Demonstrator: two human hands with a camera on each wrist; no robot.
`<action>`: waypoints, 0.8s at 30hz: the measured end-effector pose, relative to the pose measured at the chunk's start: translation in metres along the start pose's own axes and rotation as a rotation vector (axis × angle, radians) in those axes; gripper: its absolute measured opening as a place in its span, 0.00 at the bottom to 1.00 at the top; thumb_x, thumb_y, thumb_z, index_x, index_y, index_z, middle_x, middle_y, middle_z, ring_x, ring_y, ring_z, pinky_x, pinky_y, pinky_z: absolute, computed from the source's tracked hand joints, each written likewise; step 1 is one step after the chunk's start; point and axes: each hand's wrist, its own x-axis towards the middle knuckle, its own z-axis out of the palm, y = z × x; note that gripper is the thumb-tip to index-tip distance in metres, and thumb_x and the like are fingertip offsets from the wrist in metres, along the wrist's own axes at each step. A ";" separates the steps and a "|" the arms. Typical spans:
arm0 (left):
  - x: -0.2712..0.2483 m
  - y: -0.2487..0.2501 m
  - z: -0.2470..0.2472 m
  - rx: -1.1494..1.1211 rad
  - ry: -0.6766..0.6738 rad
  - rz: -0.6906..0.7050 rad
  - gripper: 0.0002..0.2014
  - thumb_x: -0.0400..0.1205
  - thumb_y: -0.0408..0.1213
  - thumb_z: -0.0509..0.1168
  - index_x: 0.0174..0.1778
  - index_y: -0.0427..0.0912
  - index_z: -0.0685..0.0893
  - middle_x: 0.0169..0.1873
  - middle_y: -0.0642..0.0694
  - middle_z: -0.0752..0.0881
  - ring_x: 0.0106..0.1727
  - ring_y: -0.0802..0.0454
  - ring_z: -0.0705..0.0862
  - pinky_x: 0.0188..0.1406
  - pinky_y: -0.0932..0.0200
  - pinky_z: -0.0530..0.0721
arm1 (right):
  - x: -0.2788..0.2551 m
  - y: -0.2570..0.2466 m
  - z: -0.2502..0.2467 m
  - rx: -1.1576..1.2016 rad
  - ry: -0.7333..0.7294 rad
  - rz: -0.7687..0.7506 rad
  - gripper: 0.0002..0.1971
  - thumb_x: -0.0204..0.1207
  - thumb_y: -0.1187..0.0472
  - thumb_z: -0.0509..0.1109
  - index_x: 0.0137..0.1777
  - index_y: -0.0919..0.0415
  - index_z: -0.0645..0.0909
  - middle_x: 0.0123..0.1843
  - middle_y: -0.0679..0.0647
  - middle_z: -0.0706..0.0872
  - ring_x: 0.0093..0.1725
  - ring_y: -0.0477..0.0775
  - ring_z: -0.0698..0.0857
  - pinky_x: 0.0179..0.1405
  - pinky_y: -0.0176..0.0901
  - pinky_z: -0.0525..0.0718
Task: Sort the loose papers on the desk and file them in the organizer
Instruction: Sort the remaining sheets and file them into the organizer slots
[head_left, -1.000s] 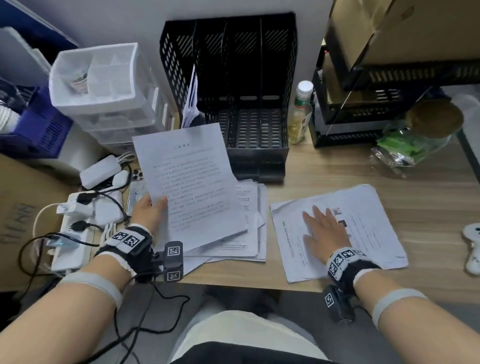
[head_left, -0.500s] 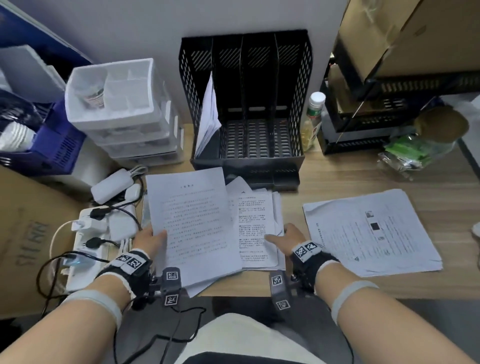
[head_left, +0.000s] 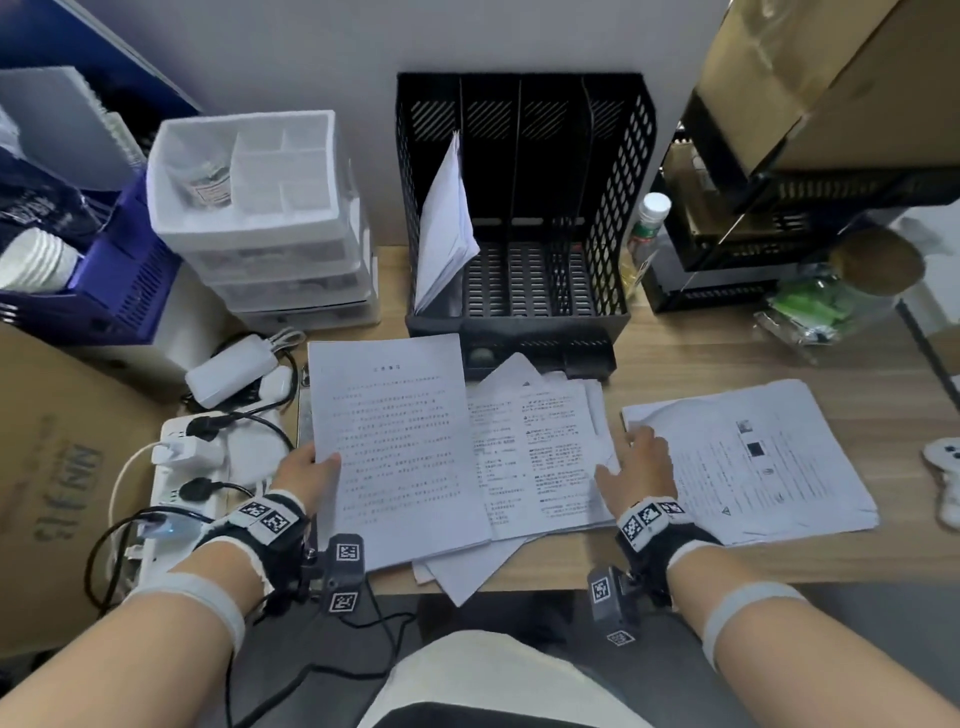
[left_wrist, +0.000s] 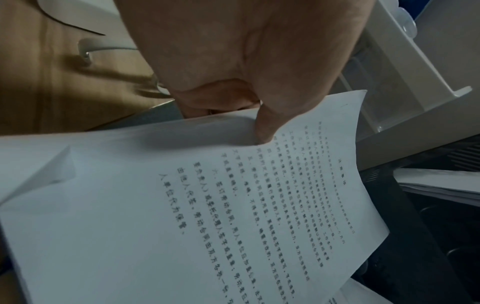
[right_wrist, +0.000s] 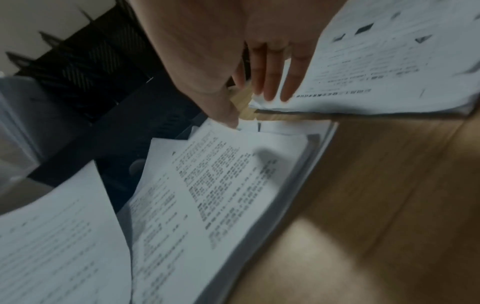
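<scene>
2 hands low: left hand (head_left: 306, 475) pinches sheet (head_left: 395, 447); right hand (head_left: 641, 475) flat.

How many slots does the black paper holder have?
4. The black paper holder has four slots side by side. The leftmost holds some papers; the other three look empty.

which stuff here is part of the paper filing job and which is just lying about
Part of the job:
- sheet held in the left hand
- middle pile
- right pile under the right hand
- organizer, papers in its left slot

Just lying about:
- power strip
- bottle
- drawer unit
</scene>
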 end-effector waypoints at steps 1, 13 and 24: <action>-0.003 0.005 0.002 0.001 0.006 0.000 0.17 0.88 0.37 0.62 0.71 0.39 0.85 0.64 0.38 0.89 0.63 0.32 0.88 0.70 0.32 0.84 | -0.002 0.001 0.003 -0.057 -0.102 0.022 0.29 0.70 0.52 0.77 0.68 0.61 0.72 0.65 0.62 0.79 0.61 0.63 0.82 0.59 0.53 0.84; 0.019 -0.024 -0.006 -0.051 0.019 -0.042 0.11 0.82 0.43 0.64 0.57 0.52 0.88 0.61 0.41 0.92 0.58 0.33 0.90 0.64 0.29 0.86 | -0.008 0.002 -0.009 0.100 -0.146 0.066 0.08 0.82 0.63 0.61 0.45 0.60 0.81 0.47 0.60 0.88 0.42 0.59 0.83 0.42 0.43 0.79; -0.009 -0.002 0.019 0.149 0.029 -0.009 0.18 0.88 0.37 0.61 0.75 0.42 0.82 0.67 0.39 0.87 0.68 0.31 0.85 0.72 0.43 0.80 | 0.012 0.069 -0.070 0.103 0.245 0.191 0.11 0.75 0.65 0.70 0.57 0.57 0.81 0.61 0.65 0.84 0.57 0.66 0.83 0.56 0.53 0.80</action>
